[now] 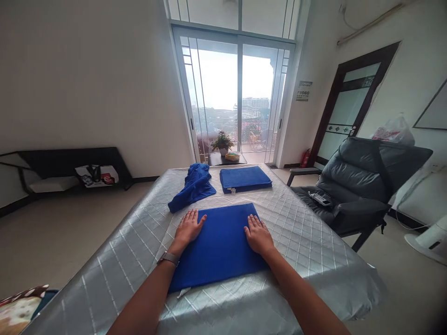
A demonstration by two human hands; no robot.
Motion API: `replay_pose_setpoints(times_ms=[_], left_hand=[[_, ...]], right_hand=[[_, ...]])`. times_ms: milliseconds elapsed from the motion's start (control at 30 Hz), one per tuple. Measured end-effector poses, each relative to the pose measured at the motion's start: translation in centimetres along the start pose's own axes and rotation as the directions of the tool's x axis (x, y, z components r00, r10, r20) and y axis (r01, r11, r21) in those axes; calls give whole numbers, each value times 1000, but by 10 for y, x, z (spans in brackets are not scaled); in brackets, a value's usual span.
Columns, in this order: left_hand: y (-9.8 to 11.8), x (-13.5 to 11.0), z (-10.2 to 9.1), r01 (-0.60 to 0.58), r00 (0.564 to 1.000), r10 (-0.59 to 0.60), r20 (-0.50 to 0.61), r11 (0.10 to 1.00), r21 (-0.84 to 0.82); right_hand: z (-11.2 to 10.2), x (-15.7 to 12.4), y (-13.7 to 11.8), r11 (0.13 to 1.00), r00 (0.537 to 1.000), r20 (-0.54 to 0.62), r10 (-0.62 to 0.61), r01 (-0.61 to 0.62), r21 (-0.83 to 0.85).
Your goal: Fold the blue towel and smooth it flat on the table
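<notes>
A blue towel (220, 251) lies spread flat as a rectangle on the silver quilted table cover (307, 251), with a small white tag at its near left edge. My left hand (189, 227) rests flat on its far left edge, fingers stretched out. On the far right side, my right hand (259, 233) lies flat too, fingers extended. Neither hand grips the cloth. Beyond it sits a neat stack of folded blue towels (245, 177), with white tags at the front. A crumpled blue towel (195, 186) lies left of that stack.
A dark reclining chair (359, 181) stands close to the table's right side. Behind the table, a small dark stand (216, 159) holds a potted plant (222, 142). A low black shelf (70, 163) is by the left wall. Patterned fabric (21, 307) shows at lower left.
</notes>
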State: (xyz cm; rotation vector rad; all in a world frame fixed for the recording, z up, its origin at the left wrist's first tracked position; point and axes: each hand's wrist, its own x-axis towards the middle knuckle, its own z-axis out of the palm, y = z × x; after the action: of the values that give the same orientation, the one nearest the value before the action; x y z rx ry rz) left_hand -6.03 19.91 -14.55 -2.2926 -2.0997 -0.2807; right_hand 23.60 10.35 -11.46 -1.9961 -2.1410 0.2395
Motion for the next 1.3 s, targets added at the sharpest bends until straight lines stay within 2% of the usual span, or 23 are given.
replay_pose_setpoints(times_ms=[267,367,467,567,667,733,767,833,900,1033,1167,1233,1300], left_hand=[[7,-5,-13,26,999,-28,36,998,56],[17,-7,-21,46,999,-46,-9,996,75],[53,-8,-23,-12,996,14,-86,1000,28],[112,-9,-16,-191,982,190,-13,979,-75],[167,-13,-2,-363,930,366,5,923,-126],[186,-16,5,-432,900,436,4,893,-123],[189,-18,7,-440,896,445,9,890,-120],[183,-20,8,-410,909,416,24,903,-127],[165,-22,5,-340,936,348,43,930,-138],[106,-28,-4,-198,975,207,82,975,-105],[39,-38,-11,-47,994,51,98,998,-40],[15,-44,-12,0,996,2,89,1000,-25],[1,-48,-12,21,997,-19,78,999,-26]], right_hand=[[3,0,1,1000,1000,-17,4,-3,24],[3,0,1,1000,1000,-23,5,-4,27],[3,0,1,999,999,-34,8,-7,32],[2,-1,1,1000,1000,-26,5,-5,29],[1,-2,2,1000,1000,-13,-13,13,14],[1,-2,4,1000,1000,-5,-29,29,7],[1,-2,4,999,999,-2,-33,33,6],[1,-2,4,1000,1000,-3,-25,25,8],[2,-1,3,1000,1000,-14,-11,11,7],[2,0,2,1000,1000,-21,-1,1,9],[1,0,2,1000,1000,-1,3,-3,10],[1,0,2,1000,1000,-3,6,-6,7],[1,0,2,1000,1000,-13,4,-4,3]])
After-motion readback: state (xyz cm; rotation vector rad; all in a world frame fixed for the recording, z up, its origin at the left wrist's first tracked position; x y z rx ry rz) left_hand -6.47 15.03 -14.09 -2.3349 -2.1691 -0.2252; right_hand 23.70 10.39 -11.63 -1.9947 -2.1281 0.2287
